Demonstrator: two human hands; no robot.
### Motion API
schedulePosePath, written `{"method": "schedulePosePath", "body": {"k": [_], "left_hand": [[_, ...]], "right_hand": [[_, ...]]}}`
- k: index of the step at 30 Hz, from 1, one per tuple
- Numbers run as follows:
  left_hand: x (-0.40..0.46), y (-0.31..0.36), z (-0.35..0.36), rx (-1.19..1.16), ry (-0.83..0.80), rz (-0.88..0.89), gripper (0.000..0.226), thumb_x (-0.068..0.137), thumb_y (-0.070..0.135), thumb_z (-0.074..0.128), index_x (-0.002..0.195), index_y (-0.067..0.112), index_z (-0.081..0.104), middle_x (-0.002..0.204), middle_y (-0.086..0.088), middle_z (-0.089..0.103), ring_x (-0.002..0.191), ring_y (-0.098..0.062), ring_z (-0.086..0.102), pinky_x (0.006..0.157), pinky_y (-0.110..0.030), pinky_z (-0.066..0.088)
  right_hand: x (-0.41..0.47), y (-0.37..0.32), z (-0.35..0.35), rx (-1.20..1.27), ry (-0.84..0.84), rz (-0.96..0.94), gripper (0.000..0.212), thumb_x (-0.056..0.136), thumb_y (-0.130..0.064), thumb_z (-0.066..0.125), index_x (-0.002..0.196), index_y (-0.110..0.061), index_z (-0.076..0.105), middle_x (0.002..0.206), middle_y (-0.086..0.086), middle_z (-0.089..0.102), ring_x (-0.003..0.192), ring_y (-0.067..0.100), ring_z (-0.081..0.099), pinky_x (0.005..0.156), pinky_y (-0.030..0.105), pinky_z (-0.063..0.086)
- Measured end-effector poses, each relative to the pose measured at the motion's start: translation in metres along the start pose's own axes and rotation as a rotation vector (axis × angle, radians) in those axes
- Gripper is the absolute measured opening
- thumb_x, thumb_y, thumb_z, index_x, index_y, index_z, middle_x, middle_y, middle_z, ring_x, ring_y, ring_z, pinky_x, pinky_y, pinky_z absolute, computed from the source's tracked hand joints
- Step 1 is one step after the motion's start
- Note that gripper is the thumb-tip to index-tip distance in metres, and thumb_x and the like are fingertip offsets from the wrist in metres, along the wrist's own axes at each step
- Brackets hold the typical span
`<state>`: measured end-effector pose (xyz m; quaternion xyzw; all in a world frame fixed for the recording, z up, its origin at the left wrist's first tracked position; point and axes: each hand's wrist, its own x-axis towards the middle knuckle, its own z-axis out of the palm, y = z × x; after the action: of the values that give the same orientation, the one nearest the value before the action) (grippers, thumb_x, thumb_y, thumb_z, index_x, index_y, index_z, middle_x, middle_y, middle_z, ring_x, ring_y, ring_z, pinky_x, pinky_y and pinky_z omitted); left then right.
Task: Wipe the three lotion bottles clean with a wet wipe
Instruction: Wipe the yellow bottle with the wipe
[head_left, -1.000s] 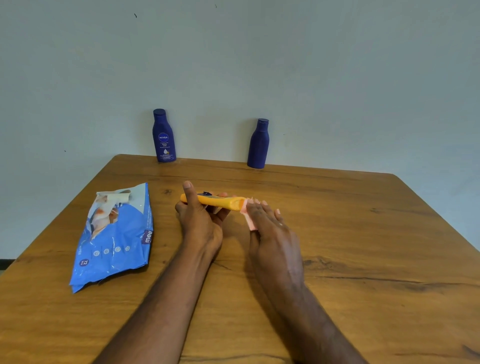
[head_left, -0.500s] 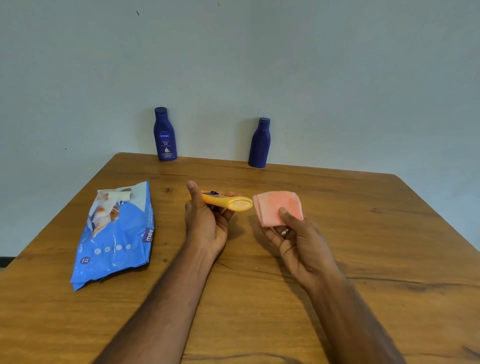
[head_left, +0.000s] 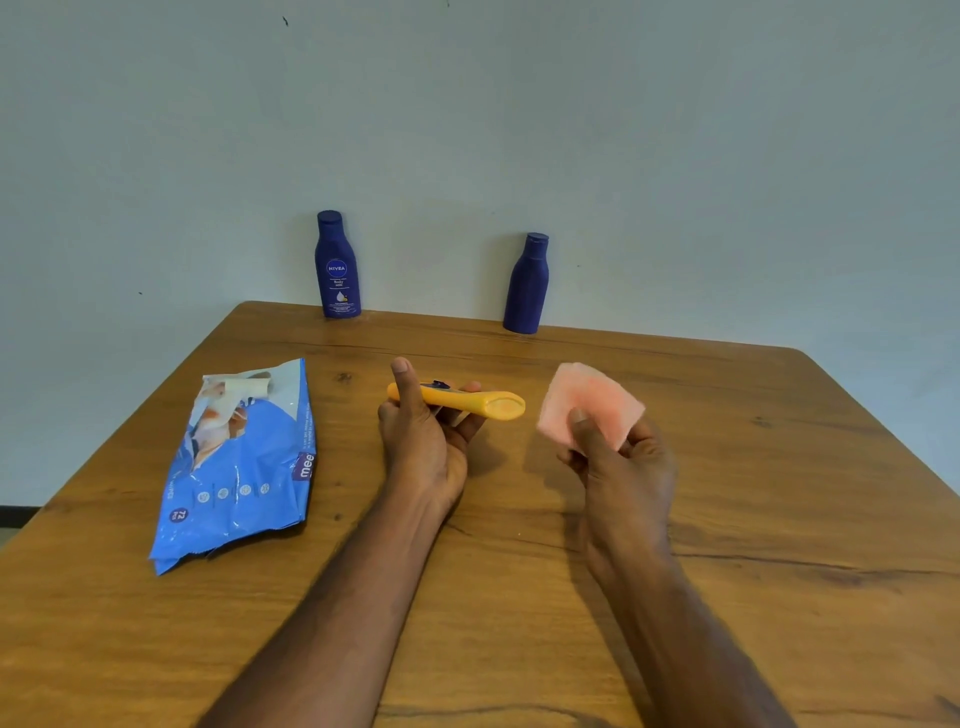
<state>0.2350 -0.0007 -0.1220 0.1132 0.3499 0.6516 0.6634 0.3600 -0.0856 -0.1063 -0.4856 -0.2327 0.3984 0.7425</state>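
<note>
My left hand (head_left: 423, 441) grips a yellow lotion bottle (head_left: 467, 404) lying sideways above the table, its base pointing right. A folded pink wet wipe (head_left: 589, 402) is pinched in my right hand (head_left: 621, 467), held a short gap to the right of the bottle's base and not touching it. Two dark blue lotion bottles stand upright at the table's far edge against the wall: the labelled one (head_left: 336, 266) on the left, the plain one (head_left: 527, 285) on the right.
A blue wet-wipe pack (head_left: 244, 467) lies flat on the left of the wooden table (head_left: 753, 493), its flap peeled back. The wall stands right behind the far edge.
My right hand has pulled the pink wipe off the yellow bottle's base and moved it rightward, turning palm up. The left hand keeps the bottle nearly still.
</note>
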Motion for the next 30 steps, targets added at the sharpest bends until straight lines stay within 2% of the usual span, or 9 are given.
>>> {"method": "schedulePosePath", "body": {"k": [4,9,12,15,18,22,26,28,30], "left_hand": [[0.002,-0.001,-0.001,0.001,0.024,0.004,0.055,0.094,0.053,0.058,0.128,0.012,0.044,0.099,-0.017,0.062,0.069,-0.022,0.075,0.058,-0.038,0.061],[0.002,-0.004,-0.002,-0.032,0.041,0.012,0.065,0.094,0.051,0.059,0.139,0.008,0.041,0.085,-0.012,0.057,0.056,-0.015,0.068,0.058,-0.036,0.061],[0.000,-0.002,-0.001,-0.053,0.059,0.015,0.062,0.095,0.048,0.058,0.139,0.008,0.041,0.085,-0.011,0.056,0.053,-0.014,0.068,0.051,-0.031,0.058],[0.003,0.001,-0.002,-0.043,0.081,0.019,0.063,0.094,0.050,0.059,0.139,0.010,0.043,0.095,-0.014,0.060,0.061,-0.019,0.073,0.054,-0.033,0.059],[0.006,0.002,-0.004,0.010,0.113,0.026,0.065,0.095,0.054,0.057,0.140,0.010,0.043,0.099,-0.015,0.061,0.064,-0.020,0.074,0.055,-0.035,0.062],[0.004,0.005,-0.003,0.101,0.134,0.034,0.056,0.098,0.055,0.051,0.136,0.014,0.042,0.100,-0.014,0.064,0.074,-0.024,0.070,0.060,-0.037,0.062],[0.005,0.010,-0.003,0.015,0.112,0.038,0.049,0.096,0.052,0.055,0.130,0.019,0.042,0.113,-0.020,0.062,0.070,-0.022,0.074,0.068,-0.044,0.065],[0.008,0.010,-0.004,-0.023,0.099,0.061,0.050,0.097,0.050,0.056,0.130,0.016,0.041,0.110,-0.021,0.061,0.067,-0.023,0.073,0.059,-0.039,0.062],[0.009,0.006,-0.003,-0.008,0.074,0.055,0.054,0.095,0.053,0.057,0.131,0.015,0.042,0.112,-0.022,0.062,0.071,-0.026,0.074,0.063,-0.043,0.063]], "right_hand": [[-0.005,0.005,-0.004,-0.480,-0.051,-0.501,0.031,0.085,-0.001,0.075,0.090,-0.029,0.062,0.096,-0.008,0.072,0.089,0.005,0.068,0.066,0.020,0.056],[-0.012,0.017,-0.002,-0.926,-0.261,-0.805,0.043,0.090,-0.001,0.059,0.128,-0.020,0.064,0.114,0.004,0.073,0.101,0.012,0.070,0.073,0.013,0.054],[-0.011,0.022,0.005,-1.063,-0.305,-0.851,0.058,0.080,0.013,0.065,0.132,-0.013,0.064,0.133,0.007,0.066,0.129,0.013,0.054,0.103,0.041,0.052],[-0.015,0.023,0.010,-1.109,-0.341,-0.894,0.048,0.084,0.001,0.058,0.131,-0.008,0.063,0.134,0.010,0.064,0.131,0.019,0.054,0.107,0.049,0.049],[-0.027,0.023,0.016,-1.083,-0.401,-0.858,0.053,0.089,-0.026,0.038,0.133,-0.006,0.061,0.136,0.011,0.063,0.132,0.019,0.052,0.110,0.046,0.043],[-0.026,0.025,0.016,-1.012,-0.478,-0.888,0.053,0.088,-0.023,0.042,0.135,-0.008,0.060,0.139,0.008,0.061,0.136,0.009,0.045,0.115,0.034,0.038],[-0.025,0.016,0.013,-1.139,-0.476,-0.700,0.061,0.090,-0.036,0.030,0.144,-0.015,0.051,0.148,0.003,0.053,0.142,0.011,0.041,0.120,0.038,0.033],[-0.019,0.014,0.009,-1.229,-0.452,-0.593,0.052,0.098,-0.020,0.042,0.150,-0.022,0.042,0.155,-0.002,0.044,0.147,0.010,0.033,0.123,0.039,0.030],[-0.019,0.014,0.009,-1.272,-0.439,-0.538,0.055,0.099,-0.012,0.053,0.151,-0.027,0.040,0.159,-0.006,0.038,0.149,0.009,0.027,0.124,0.038,0.028]]}}
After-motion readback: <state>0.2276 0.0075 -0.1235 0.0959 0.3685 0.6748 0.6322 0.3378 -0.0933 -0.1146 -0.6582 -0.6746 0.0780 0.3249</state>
